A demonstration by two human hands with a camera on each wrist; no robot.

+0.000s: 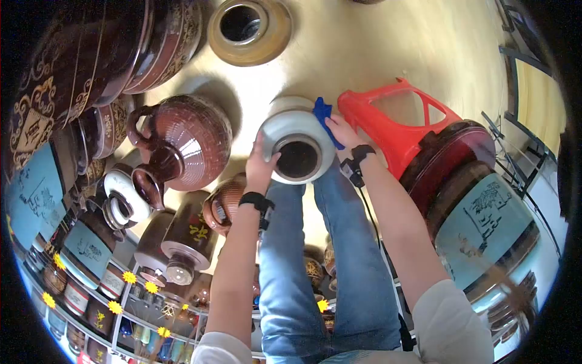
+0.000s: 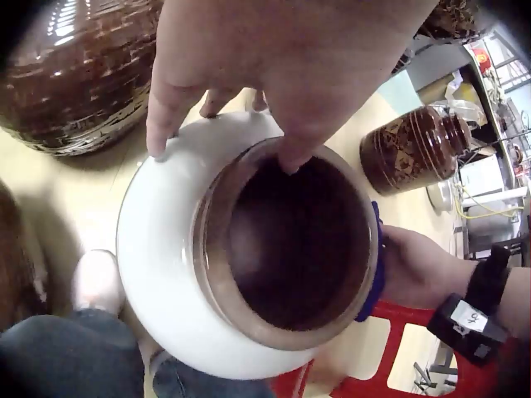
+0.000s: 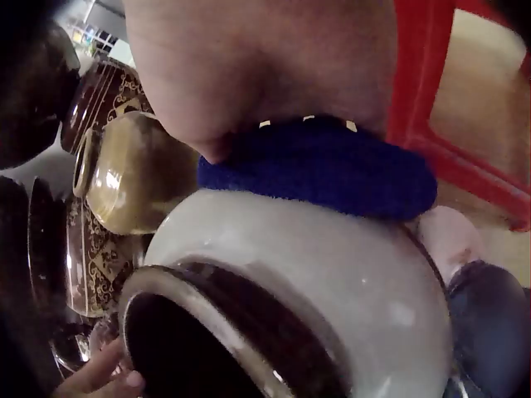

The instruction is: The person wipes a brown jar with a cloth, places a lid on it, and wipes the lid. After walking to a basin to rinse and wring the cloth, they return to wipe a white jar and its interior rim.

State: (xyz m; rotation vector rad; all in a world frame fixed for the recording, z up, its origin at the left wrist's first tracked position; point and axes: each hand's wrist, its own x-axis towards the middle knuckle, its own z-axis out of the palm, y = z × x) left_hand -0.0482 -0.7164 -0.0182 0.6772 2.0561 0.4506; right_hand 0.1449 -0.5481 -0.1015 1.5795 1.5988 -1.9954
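The left hand grips the white jar, thumb inside its mouth; there's the right hand, fingers gripping a blue cloth. That cloth touches the jar's side.

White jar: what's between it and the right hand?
A blue cloth lies between the right hand and the white jar, as the right wrist view shows.

White jar, dark brown inside, brownish rim.
Cloth's solid deep blue, stool's bright red, jeans faded blue.
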